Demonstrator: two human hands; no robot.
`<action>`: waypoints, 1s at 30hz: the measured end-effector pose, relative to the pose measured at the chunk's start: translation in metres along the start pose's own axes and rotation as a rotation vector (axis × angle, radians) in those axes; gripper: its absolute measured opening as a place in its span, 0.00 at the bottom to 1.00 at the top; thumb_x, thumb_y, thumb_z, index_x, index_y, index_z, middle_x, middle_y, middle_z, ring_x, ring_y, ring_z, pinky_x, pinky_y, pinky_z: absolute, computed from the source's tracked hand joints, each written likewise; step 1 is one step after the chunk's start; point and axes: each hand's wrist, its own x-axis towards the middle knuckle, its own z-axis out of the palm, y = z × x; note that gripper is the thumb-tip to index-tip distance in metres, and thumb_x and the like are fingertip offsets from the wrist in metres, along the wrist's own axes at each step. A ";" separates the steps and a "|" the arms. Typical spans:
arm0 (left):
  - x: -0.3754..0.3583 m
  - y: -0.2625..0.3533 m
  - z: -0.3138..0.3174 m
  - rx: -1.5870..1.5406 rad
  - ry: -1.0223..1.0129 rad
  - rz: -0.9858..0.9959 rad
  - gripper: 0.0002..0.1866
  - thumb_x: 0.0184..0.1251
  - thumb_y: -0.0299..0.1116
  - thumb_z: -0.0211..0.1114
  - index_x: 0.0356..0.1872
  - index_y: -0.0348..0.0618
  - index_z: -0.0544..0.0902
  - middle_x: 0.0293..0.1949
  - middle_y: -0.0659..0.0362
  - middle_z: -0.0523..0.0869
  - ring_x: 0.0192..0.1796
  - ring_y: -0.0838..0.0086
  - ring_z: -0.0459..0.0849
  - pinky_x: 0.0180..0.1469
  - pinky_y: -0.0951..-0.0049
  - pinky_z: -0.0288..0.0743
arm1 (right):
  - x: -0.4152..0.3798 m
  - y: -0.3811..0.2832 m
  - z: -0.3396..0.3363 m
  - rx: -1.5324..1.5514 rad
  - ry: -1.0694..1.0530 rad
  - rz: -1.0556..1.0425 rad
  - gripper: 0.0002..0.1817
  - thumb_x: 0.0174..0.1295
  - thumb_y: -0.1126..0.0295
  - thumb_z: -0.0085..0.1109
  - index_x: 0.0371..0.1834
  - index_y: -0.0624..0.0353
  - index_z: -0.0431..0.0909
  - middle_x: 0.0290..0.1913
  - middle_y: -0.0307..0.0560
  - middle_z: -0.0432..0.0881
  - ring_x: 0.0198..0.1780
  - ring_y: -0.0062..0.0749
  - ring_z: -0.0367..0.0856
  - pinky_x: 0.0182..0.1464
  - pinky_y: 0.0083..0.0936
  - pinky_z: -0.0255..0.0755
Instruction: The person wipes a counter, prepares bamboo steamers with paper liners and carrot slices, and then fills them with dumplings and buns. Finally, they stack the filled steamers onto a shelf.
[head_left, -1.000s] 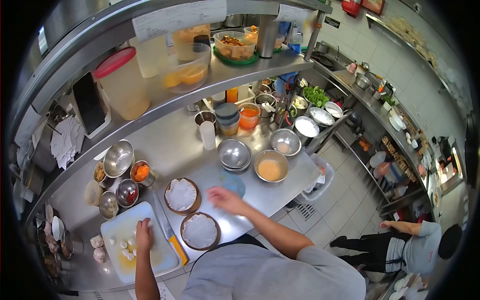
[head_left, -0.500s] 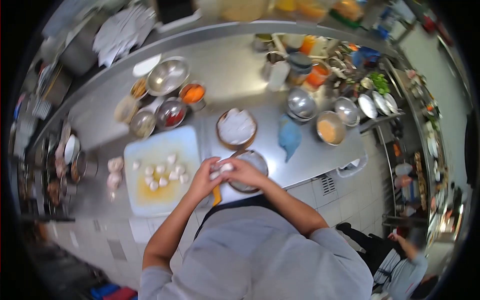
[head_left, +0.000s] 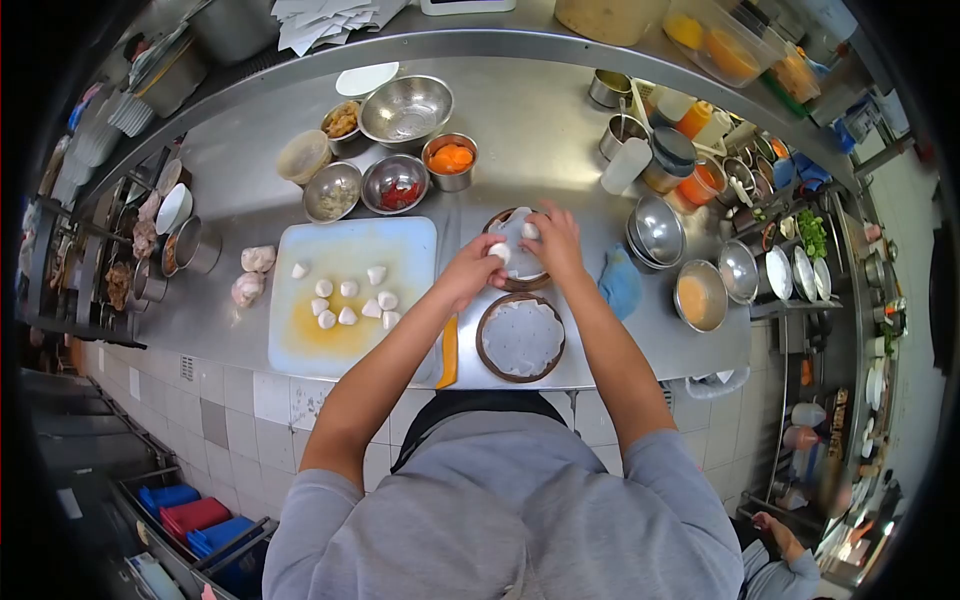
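Far left of the steel counter [head_left: 560, 130]: small pots and cups w/ food along the edge, then two pale lumps [head_left: 250, 274] lying just beside the white cutting board [head_left: 300, 345]. On the board, approx. ten small white dough pieces [head_left: 345, 300], loose, over a yellowish smear. Behind the board, a row of metal bowls: one w/ red stuff [head_left: 396, 185], one w/ orange stuff [head_left: 450, 160], a bigger bare one [head_left: 406, 108] further back.

At the board's right edge, a knife w/ an orange handle [head_left: 448, 352], mostly hidden under the left forearm.

Left hand [head_left: 468, 270] is over the near-left rim of the far bamboo steamer basket [head_left: 520, 262], fingertips pinching a white dough piece [head_left: 497, 252]. Right hand [head_left: 553, 238] is over the same basket, fingers curled down, pinching a second white piece [head_left: 529, 230] at the tips. Both pieces sit just above the paper liner in that basket. The near steamer basket [head_left: 521, 337], lined w/ paper, lies between the forearms, touching the far one.

Right of the hands: a blue cloth [head_left: 621, 283], stacked steel bowls [head_left: 658, 230], a bowl of orange batter [head_left: 698, 297].
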 end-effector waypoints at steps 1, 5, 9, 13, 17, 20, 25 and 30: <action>0.012 0.001 0.003 0.105 0.029 0.038 0.22 0.69 0.24 0.60 0.63 0.37 0.71 0.48 0.56 0.80 0.38 0.76 0.81 0.40 0.76 0.79 | 0.002 0.007 0.004 -0.097 0.003 -0.034 0.26 0.46 0.65 0.78 0.52 0.49 0.84 0.64 0.47 0.77 0.67 0.46 0.70 0.65 0.44 0.65; 0.047 -0.004 0.009 0.341 0.091 0.029 0.22 0.67 0.25 0.64 0.61 0.36 0.73 0.43 0.57 0.82 0.38 0.80 0.82 0.37 0.79 0.80 | 0.005 0.028 0.006 -0.112 -0.042 -0.057 0.28 0.44 0.66 0.78 0.54 0.45 0.85 0.69 0.47 0.71 0.70 0.46 0.67 0.65 0.45 0.66; 0.073 -0.012 0.013 0.670 0.133 0.134 0.19 0.63 0.24 0.65 0.55 0.35 0.79 0.43 0.51 0.86 0.43 0.68 0.86 0.46 0.71 0.81 | 0.005 0.030 0.002 -0.102 -0.173 -0.015 0.30 0.44 0.69 0.77 0.56 0.49 0.84 0.68 0.48 0.73 0.69 0.47 0.68 0.65 0.45 0.66; 0.100 -0.023 0.007 1.066 0.174 0.333 0.17 0.59 0.24 0.64 0.51 0.36 0.84 0.49 0.44 0.86 0.49 0.52 0.86 0.55 0.62 0.79 | 0.007 0.033 0.001 -0.102 -0.209 -0.013 0.29 0.45 0.72 0.76 0.56 0.52 0.83 0.66 0.48 0.75 0.68 0.47 0.70 0.64 0.45 0.68; 0.110 -0.027 0.004 1.226 0.160 0.347 0.18 0.59 0.27 0.65 0.52 0.40 0.86 0.51 0.41 0.85 0.53 0.48 0.84 0.57 0.58 0.77 | 0.009 0.041 0.000 -0.085 -0.184 -0.052 0.25 0.47 0.71 0.75 0.53 0.53 0.83 0.65 0.47 0.75 0.67 0.46 0.71 0.64 0.44 0.68; 0.109 -0.030 0.003 1.258 0.189 0.434 0.15 0.57 0.29 0.68 0.47 0.41 0.86 0.48 0.43 0.86 0.53 0.50 0.84 0.55 0.57 0.77 | 0.014 0.041 -0.003 -0.082 -0.190 -0.130 0.23 0.49 0.70 0.73 0.51 0.53 0.84 0.65 0.47 0.76 0.67 0.45 0.71 0.64 0.44 0.67; 0.069 -0.013 0.026 1.201 0.138 0.369 0.11 0.54 0.29 0.71 0.37 0.39 0.80 0.43 0.46 0.85 0.51 0.51 0.83 0.52 0.56 0.77 | 0.027 0.036 0.007 -0.092 -0.109 -0.242 0.20 0.51 0.71 0.70 0.50 0.52 0.84 0.63 0.46 0.77 0.66 0.43 0.71 0.64 0.42 0.65; 0.070 -0.019 0.020 1.130 0.103 0.302 0.17 0.52 0.29 0.73 0.42 0.40 0.78 0.47 0.46 0.83 0.53 0.50 0.82 0.54 0.56 0.76 | 0.031 0.039 0.012 -0.053 -0.120 -0.228 0.18 0.52 0.71 0.67 0.49 0.48 0.85 0.62 0.44 0.78 0.64 0.44 0.72 0.62 0.41 0.65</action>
